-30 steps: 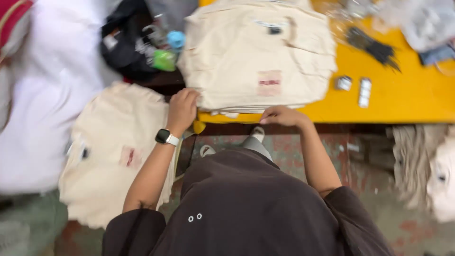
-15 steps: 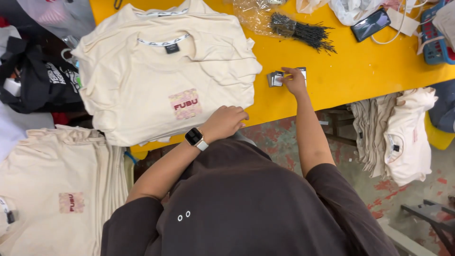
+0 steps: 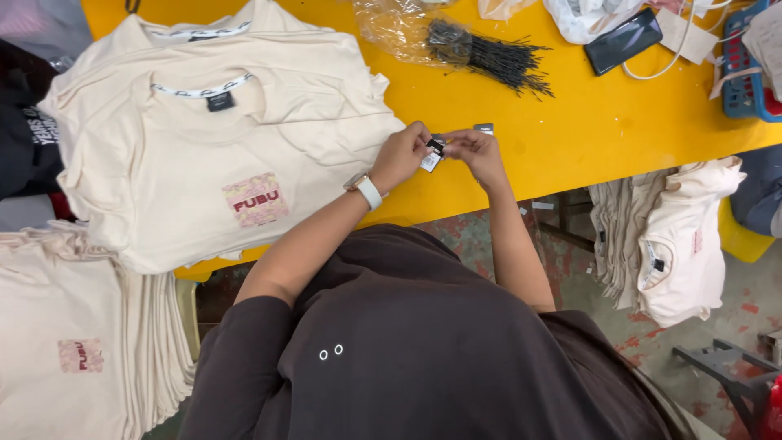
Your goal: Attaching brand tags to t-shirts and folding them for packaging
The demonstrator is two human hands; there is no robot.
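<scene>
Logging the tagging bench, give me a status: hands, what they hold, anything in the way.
Left hand and right hand both pinch a small hang tag over the yellow table. Cream T-shirt stack lies left; bundle of black ties beyond. Nothing between hands.

- The scene is bright and evenly lit from overhead, with no harsh glare.
- The yellow table (image 3: pixel 586 138) is vividly saturated; shadows beneath its edge are soft.
- The centre is sharp; slight motion softness shows at the hands.
- The wide lens bends the edges, and the corners blur mildly.
</scene>
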